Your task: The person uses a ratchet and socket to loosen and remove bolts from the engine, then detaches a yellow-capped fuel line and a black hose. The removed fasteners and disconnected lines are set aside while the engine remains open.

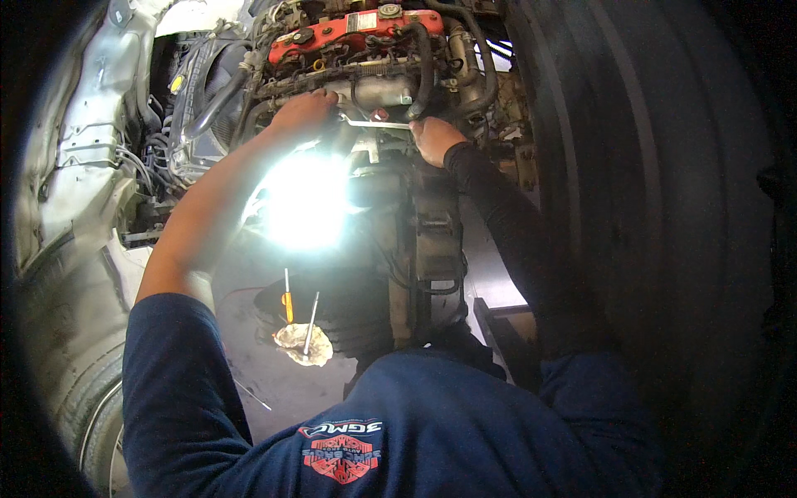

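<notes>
Both arms reach into an engine bay, below an engine with a red valve cover [332, 37]. My right hand [436, 143] grips the right end of a long silver wrench [374, 124], which lies crosswise below a silver intake part [365, 91]. Its other end meets my left hand [303, 114], whose fingers are curled among the engine parts; what they hold is hidden. A very bright light [303, 203] under my left forearm washes out the parts around it.
An orange-handled screwdriver [287, 307] and a metal rod [312, 324] stand near a stained rag [292, 336], low in the middle. A white body panel [83, 149] and a wheel [104, 419] border the left. A dark ridged surface [614, 133] fills the right.
</notes>
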Available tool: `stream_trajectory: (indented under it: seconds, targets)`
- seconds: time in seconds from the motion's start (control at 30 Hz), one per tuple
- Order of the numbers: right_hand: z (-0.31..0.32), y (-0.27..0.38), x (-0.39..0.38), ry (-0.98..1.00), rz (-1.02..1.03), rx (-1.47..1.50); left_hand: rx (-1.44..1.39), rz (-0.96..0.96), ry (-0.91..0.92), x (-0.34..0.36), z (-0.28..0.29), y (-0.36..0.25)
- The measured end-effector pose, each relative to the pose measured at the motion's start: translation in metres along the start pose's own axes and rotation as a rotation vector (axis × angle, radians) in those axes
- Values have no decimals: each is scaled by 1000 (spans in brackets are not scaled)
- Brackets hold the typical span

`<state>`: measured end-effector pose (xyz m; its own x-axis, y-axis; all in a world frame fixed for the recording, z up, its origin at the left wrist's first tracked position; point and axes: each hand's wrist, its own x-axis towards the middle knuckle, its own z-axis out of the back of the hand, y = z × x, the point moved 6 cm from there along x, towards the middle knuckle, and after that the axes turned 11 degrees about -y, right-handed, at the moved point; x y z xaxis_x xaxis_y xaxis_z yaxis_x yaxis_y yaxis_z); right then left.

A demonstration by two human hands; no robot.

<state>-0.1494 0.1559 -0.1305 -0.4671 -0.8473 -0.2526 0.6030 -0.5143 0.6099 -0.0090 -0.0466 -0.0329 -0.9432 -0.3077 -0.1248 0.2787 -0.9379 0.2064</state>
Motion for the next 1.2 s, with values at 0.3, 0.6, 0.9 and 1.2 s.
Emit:
stream_trajectory:
  seconds: [0.3,0.6,0.9,1.2]
  targets:
    - [-55,-28,39,319,132,-254,-104,62,-128,-10,-3,-5]
    - [17,25,15,120,229,-457,-170,135,-125,-15,-1,-6]
    - [87,232,-40,-386,352,-422,-191,231,34,-6,-23,9]
    - [136,149,-58,-383,338,-450,-222,143,-72,-19,-2,-3]
